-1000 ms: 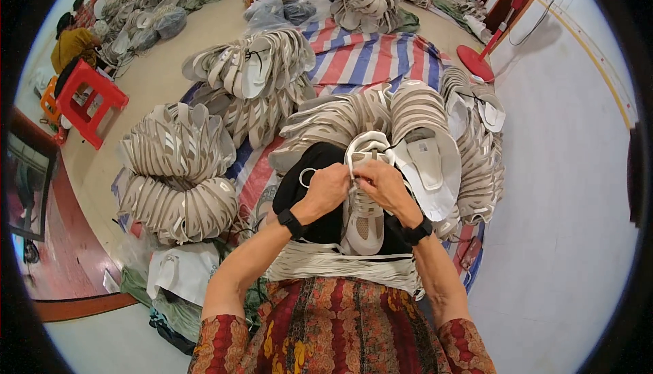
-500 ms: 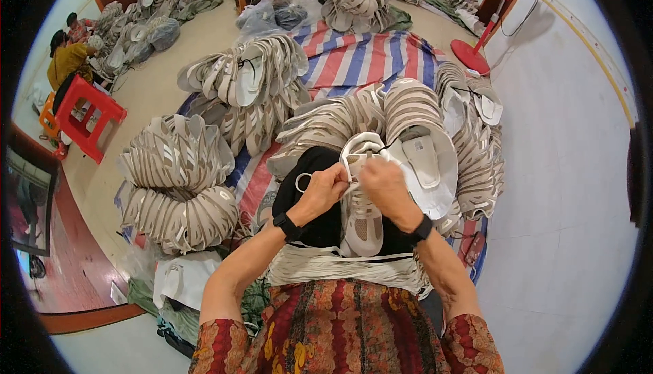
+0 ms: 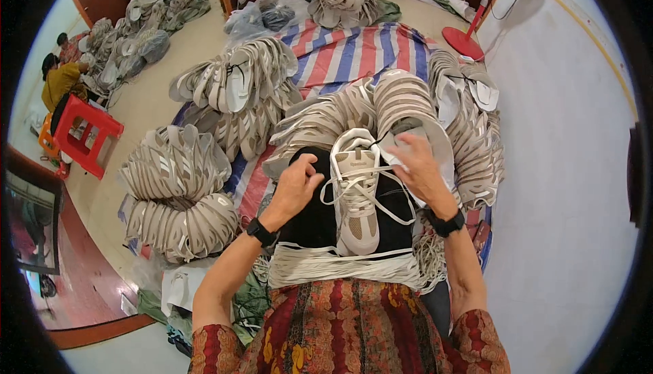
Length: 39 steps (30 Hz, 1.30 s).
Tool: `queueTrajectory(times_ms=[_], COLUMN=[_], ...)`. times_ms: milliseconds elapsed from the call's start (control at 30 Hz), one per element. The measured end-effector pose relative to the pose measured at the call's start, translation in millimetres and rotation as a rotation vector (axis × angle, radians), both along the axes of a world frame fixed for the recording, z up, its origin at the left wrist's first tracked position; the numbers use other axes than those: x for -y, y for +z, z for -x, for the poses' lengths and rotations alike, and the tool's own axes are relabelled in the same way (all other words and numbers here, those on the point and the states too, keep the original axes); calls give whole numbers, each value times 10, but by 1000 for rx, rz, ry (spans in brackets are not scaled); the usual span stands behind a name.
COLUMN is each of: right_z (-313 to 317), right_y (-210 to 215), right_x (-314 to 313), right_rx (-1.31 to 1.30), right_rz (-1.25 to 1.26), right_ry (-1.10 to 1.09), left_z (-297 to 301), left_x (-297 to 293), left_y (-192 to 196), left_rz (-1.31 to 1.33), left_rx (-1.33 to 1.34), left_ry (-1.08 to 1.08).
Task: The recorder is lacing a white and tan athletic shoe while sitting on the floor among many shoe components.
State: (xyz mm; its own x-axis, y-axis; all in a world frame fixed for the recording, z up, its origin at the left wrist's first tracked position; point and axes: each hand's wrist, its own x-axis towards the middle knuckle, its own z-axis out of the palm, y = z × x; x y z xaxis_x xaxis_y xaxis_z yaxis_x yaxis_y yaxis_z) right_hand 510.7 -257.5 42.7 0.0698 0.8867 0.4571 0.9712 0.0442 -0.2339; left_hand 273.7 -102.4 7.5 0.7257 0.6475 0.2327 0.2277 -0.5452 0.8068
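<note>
Beige laced shoe upper (image 3: 357,194) lay on black cloth (image 3: 316,214); left hand (image 3: 297,185) pinched its lace, right hand (image 3: 416,164) gripped another lace.

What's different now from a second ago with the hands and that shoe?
Both hands have parted: the left hand drew left with a lace end, the right hand right and up. The beige shoe upper now lies uncovered on the black form. The stacks around stayed.

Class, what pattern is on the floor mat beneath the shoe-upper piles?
Red, white and blue stripes on the woven plastic floor mat, clearest in the head view.
</note>
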Motion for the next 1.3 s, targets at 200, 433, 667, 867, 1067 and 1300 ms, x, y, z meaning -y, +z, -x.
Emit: queueTrajectory(times_ms=[200, 433, 667, 867, 1067, 1300], right_z=[-112, -180, -225, -117, -51, 153], right_y=[77, -105, -115, -123, -120, -132], right_x=[-336, -338, -315, -308, -339, -258], right_rx=[-366, -405, -522, -462, -456, -381], right_rz=[374, 277, 331, 303, 306, 103], right_ry=[272, 284, 319, 243, 187, 175], left_z=[-750, -972, -960, 118, 1172, 422], left_x=[15, 130, 126, -647, -1018, -550], left_y=[63, 4, 102, 287, 115, -263], left_rz=[-489, -620, -765, -889, -768, -193], left_rx=[189, 46, 25, -208, -347, 23], left_ry=[-199, -271, -328, 153, 437, 136])
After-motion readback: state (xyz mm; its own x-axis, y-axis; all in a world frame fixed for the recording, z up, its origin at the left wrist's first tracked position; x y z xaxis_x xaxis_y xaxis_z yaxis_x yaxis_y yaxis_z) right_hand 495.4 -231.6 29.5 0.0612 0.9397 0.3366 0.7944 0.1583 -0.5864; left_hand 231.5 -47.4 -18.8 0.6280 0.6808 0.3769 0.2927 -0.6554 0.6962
